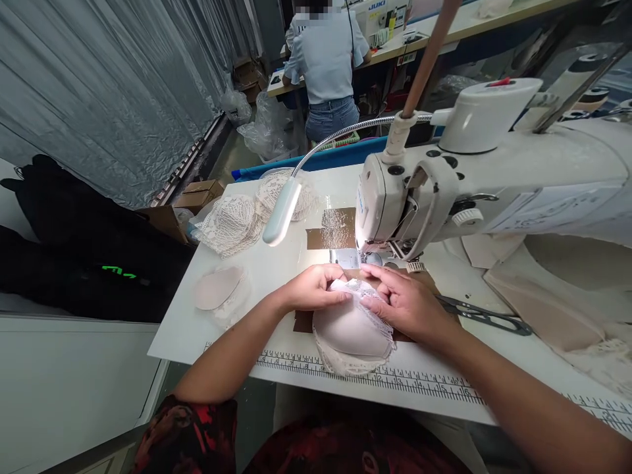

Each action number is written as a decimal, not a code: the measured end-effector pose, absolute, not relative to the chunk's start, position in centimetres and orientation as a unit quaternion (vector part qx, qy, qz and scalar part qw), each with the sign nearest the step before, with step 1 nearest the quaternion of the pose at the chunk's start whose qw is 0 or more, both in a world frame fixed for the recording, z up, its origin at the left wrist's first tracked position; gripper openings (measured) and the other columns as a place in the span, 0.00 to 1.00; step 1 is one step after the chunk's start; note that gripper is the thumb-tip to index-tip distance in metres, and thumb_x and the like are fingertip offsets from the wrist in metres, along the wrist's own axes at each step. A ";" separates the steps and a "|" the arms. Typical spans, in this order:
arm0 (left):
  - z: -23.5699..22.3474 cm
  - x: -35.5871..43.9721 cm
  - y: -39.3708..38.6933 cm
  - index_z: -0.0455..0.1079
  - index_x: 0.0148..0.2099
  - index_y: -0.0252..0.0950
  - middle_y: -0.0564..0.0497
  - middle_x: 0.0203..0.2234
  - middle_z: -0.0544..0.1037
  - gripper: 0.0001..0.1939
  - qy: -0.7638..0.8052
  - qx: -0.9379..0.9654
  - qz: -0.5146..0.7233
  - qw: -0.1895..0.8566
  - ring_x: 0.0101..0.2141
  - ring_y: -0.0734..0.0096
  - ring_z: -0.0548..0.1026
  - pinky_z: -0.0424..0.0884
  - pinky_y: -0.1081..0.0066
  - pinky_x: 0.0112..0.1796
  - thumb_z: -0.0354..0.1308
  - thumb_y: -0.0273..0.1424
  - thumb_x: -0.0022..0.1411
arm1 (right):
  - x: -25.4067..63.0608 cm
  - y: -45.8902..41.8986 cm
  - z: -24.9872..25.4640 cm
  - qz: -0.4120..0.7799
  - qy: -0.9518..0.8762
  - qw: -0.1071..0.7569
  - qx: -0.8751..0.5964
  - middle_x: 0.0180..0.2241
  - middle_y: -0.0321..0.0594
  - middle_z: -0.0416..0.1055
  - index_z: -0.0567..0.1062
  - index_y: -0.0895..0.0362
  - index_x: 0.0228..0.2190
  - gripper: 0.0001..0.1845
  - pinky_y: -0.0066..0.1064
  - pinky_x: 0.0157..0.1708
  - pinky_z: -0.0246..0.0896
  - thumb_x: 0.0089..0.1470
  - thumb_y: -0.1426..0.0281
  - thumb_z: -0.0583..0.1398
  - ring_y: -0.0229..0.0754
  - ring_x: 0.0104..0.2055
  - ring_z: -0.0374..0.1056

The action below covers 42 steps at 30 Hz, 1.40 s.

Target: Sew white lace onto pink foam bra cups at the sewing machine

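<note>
A pale pink bra cup (350, 332) edged with white lace lies in front of the sewing machine (380, 197). My left hand (316, 286) pinches its upper left edge, thumb on top and fingers curled behind. At the upper right edge, my right hand (399, 296) grips the lace and cup, its thumb on the near face and its index finger stretched toward the needle area. The cup's top edge is just short of the metal needle plate (344, 258). Lace hangs out below the cup, over the ruler strip printed on the table.
Stacked lace pieces (230, 224) lie at the table's back left, with another cup (220, 289) nearer. A lamp (283, 210) on a bendy neck hangs above. Thread snips or scissors (486, 316) and beige fabric (557, 296) are to the right. Another person (326, 62) sits beyond.
</note>
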<state>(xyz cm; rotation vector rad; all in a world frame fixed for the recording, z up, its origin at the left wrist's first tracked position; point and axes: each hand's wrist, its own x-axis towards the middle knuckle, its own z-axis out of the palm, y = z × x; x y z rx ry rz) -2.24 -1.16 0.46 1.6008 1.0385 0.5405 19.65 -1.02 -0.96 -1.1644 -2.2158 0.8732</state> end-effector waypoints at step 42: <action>1.0 -3.0 -1.9 0.63 0.40 0.36 0.53 0.30 0.69 0.08 0.594 0.704 0.253 0.297 0.26 0.75 0.65 0.65 0.72 0.29 0.55 0.34 0.60 | 21.2 -0.2 0.0 0.323 -0.779 0.137 -0.520 0.26 0.35 0.73 0.74 0.54 0.37 0.19 0.28 0.26 0.57 0.43 0.75 0.50 0.40 0.26 0.66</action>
